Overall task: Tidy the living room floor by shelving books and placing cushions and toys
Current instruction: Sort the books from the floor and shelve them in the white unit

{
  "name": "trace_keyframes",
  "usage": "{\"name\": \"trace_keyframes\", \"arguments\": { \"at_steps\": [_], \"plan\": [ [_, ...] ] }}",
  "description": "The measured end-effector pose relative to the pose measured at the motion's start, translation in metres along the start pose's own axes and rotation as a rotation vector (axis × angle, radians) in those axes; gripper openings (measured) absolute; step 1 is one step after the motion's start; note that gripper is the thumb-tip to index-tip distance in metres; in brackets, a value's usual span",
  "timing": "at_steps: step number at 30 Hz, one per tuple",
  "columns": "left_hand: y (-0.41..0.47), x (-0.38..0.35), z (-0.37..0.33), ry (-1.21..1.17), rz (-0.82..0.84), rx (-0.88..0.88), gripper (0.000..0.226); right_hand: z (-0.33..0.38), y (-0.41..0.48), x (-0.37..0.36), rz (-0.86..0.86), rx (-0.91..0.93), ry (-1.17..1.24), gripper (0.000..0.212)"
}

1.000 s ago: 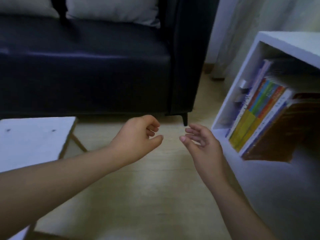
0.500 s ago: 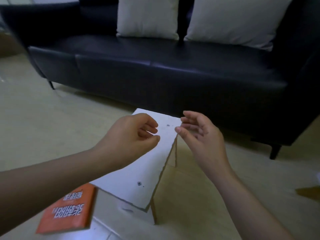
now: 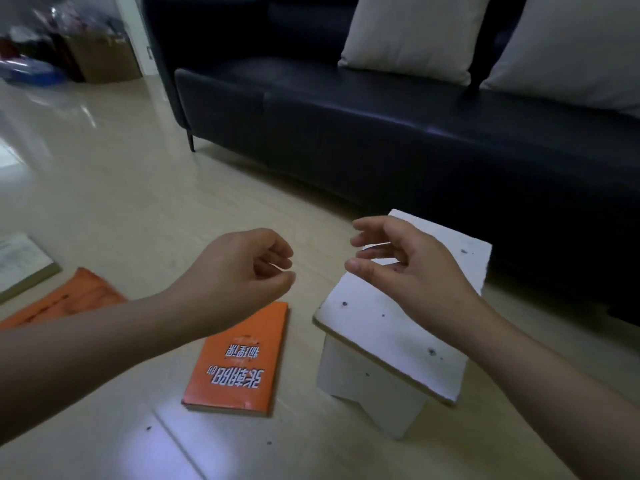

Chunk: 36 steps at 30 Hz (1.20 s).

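Note:
An orange book with white lettering lies flat on the floor, just below my left hand. That hand hovers above it with fingers loosely curled, holding nothing. My right hand hangs over a small white stool, fingers relaxed and empty. A second orange book lies at the left, partly behind my left forearm. A pale book lies at the left edge. Two white cushions lean on the dark sofa.
The sofa runs across the back and right. Cardboard boxes and blurred clutter stand at the far left by a wall. Pale tiled floor stretches left of the sofa.
My view has swung left from the white bookshelf, past the sofa, to the floor with the books. Both hands stay raised in front of me, empty.

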State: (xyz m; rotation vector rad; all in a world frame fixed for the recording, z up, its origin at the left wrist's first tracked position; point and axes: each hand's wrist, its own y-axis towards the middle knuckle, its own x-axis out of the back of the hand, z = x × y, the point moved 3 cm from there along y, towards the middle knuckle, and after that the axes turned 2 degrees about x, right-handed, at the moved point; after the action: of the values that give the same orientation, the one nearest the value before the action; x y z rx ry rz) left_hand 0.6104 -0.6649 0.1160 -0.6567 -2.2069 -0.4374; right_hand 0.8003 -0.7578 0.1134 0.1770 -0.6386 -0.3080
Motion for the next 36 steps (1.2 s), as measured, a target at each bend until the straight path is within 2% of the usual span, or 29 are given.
{"name": "trace_keyframes", "arguments": {
  "at_steps": [11,18,22,25,29,33,36],
  "plan": [
    [-0.047,0.067,0.165,-0.006,0.024,0.123,0.018,0.052,0.038,-0.163,0.286,0.058,-0.206,0.044],
    [-0.063,0.036,0.269,-0.082,0.061,0.272,0.020,0.023,0.041,-0.252,0.467,-0.022,-0.393,0.056],
    [-0.069,-0.002,0.302,-0.132,0.119,0.330,0.020,-0.009,0.028,-0.274,0.427,-0.135,-0.426,0.054],
    [-0.068,-0.028,0.314,-0.145,0.189,0.346,0.023,-0.041,0.010,-0.291,0.487,-0.225,-0.459,0.056],
    [-0.073,-0.041,0.321,-0.150,0.244,0.361,0.026,-0.079,-0.002,-0.305,0.481,-0.356,-0.468,0.060],
    [-0.085,-0.044,0.335,-0.160,0.268,0.401,0.024,-0.110,-0.008,-0.316,0.435,-0.563,-0.434,0.067],
    [-0.093,-0.043,0.347,-0.160,0.270,0.437,0.026,-0.113,-0.015,-0.329,0.437,-0.613,-0.492,0.074]
  ]
}}
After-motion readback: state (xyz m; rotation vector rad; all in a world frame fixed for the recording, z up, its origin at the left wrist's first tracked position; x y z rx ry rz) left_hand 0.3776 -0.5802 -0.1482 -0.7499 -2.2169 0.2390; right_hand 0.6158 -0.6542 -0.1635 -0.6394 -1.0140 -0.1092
